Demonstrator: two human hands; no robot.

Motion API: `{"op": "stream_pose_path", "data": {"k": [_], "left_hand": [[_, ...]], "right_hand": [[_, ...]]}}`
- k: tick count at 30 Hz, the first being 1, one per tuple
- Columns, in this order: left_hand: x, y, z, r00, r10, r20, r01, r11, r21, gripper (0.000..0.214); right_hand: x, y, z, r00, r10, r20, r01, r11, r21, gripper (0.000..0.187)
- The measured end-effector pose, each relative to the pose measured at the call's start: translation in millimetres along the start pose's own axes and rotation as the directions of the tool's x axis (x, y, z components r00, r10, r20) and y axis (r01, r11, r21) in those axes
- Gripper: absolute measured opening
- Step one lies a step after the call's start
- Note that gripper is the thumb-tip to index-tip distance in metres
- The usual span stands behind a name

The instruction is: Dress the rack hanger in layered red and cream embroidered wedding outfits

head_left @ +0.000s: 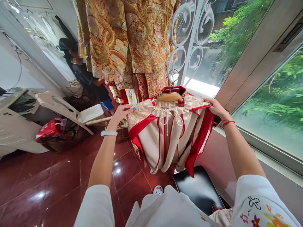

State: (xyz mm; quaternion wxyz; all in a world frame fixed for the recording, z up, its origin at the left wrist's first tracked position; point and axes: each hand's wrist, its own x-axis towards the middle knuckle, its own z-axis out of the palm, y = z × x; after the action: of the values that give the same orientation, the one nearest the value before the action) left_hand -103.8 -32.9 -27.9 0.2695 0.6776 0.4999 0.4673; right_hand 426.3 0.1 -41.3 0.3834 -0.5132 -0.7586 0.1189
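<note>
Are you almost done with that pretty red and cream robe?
Partly. Done: the cream-and-red robe hangs on a wooden hanger, hooked on white metal scrollwork. In hand: the right hand grips its shoulder edge, and the left hand is open beside the other shoulder. Still to do, perhaps: the neck ties dangle untied.

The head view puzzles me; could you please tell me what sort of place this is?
Probably a traditional garment shop or dressing room: gold-embroidered robes hang, a cream-and-red jacket sits on a wooden hanger hooked on a white iron grille.
</note>
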Motion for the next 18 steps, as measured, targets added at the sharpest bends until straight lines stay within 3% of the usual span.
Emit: {"op": "stream_pose_path", "data": {"k": [3, 6, 8, 9, 11, 13, 14, 16, 18], "left_hand": [[-14, 9, 15.0, 0.960, 0.169, -0.224, -0.119, 0.968, 0.220, 0.030], [-30, 12, 36.6, 0.859, 0.273, -0.433, -0.096, 0.917, 0.387, 0.020], [-37, 10, 44.2, 0.797, 0.294, -0.528, -0.065, 0.910, 0.408, 0.020], [-39, 8, 44.4, 0.791, 0.289, -0.540, -0.068, 0.918, 0.391, 0.020], [-39, 2, 38.5, 0.838, 0.244, -0.488, -0.104, 0.949, 0.296, 0.026], [-37, -6, 30.2, 0.926, 0.176, -0.334, -0.131, 0.980, 0.151, 0.036], [-35, -9, 27.8, 0.958, 0.149, -0.244, -0.130, 0.987, 0.093, 0.044], [-33, -14, 28.9, 0.981, 0.129, -0.143, -0.121, 0.991, 0.060, 0.059], [-33, -15, 36.3, 0.968, 0.144, -0.205, -0.119, 0.984, 0.133, 0.063]], "right_hand": [[-11, 0, 19, 0.996, -0.011, -0.085, 0.009, 1.000, -0.016, 0.061], [-33, 3, 42, 0.984, -0.004, -0.177, -0.004, 0.999, -0.049, 0.068], [-43, 5, 48, 0.988, -0.014, -0.151, 0.005, 0.998, -0.063, 0.075], [-45, 5, 47, 0.993, -0.027, -0.111, 0.019, 0.997, -0.074, 0.079], [-46, 2, 41, 0.999, -0.052, -0.018, 0.049, 0.993, -0.108, 0.088], [-44, -7, 37, 0.997, -0.070, 0.024, 0.073, 0.987, -0.145, 0.098], [-43, -13, 39, 0.997, -0.079, 0.009, 0.079, 0.984, -0.161, 0.101], [-43, -25, 49, 0.992, -0.078, -0.096, 0.058, 0.978, -0.201, 0.095], [-43, -34, 62, 0.973, -0.047, -0.224, -0.012, 0.967, -0.255, 0.079]]}}
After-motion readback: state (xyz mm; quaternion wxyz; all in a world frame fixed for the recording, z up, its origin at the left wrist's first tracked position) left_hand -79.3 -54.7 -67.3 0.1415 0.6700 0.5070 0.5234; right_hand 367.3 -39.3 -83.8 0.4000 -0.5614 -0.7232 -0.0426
